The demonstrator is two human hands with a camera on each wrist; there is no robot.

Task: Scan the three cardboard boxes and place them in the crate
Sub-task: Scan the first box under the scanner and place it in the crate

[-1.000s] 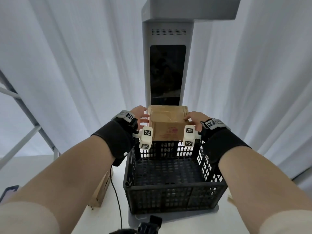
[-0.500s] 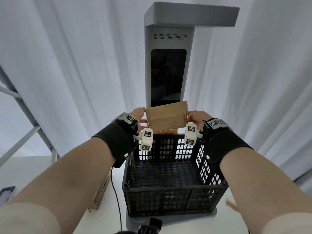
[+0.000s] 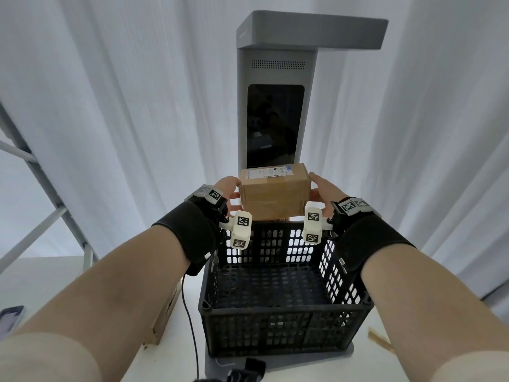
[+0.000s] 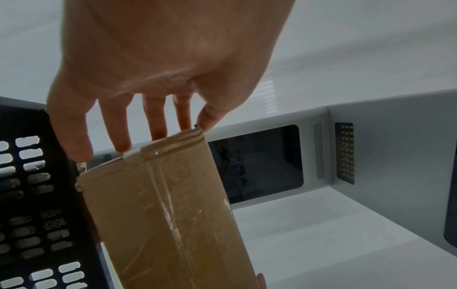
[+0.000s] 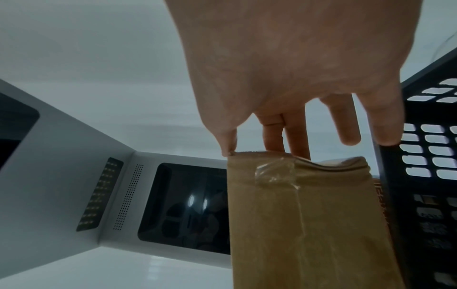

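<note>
I hold a taped cardboard box (image 3: 274,194) in the air between both hands, above the far rim of the black crate (image 3: 275,321) and in front of the grey scanner tower (image 3: 275,64). Its white label (image 3: 268,172) faces up. My left hand (image 3: 230,193) grips the left end and my right hand (image 3: 321,190) the right end, thumbs at the top edge. The wrist views show the box (image 4: 160,215) (image 5: 296,215) with my fingers reaching along its ends. A second box (image 3: 278,218) peeks out behind the crate. A third box (image 3: 165,312) lies left of the crate, mostly under my left forearm. No box shows inside the crate.
The scanner's dark screen (image 3: 275,125) stands just behind the held box. A black cable (image 3: 190,312) runs down the table left of the crate. A phone (image 3: 11,318) lies at the left edge, a metal frame (image 3: 41,188) stands on the left, and white curtains hang behind.
Both hands have turned the box over and lifted it slightly. The red-printed side that faced me is gone from view and the labelled side now faces up.
</note>
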